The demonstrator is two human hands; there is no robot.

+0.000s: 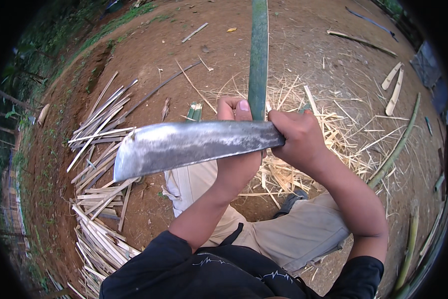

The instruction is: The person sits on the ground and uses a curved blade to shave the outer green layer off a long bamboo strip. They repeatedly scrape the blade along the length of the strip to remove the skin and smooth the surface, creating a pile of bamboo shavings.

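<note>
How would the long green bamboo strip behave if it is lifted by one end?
The green bamboo strip is long and thin, so it would probably bend somewhat yet stay springy. It looks light for its length. Being flat, it seems unlikely to roll.

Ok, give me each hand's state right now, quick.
Left hand: closed around the green bamboo strip.
Right hand: closed on the handle end of the broad knife, blade pointing left.

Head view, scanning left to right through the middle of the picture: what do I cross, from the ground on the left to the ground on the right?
Pile of split bamboo strips → broad knife blade → left hand gripping the green bamboo strip → right hand on the knife's handle end → litter of pale shavings → green bamboo pole.
</note>
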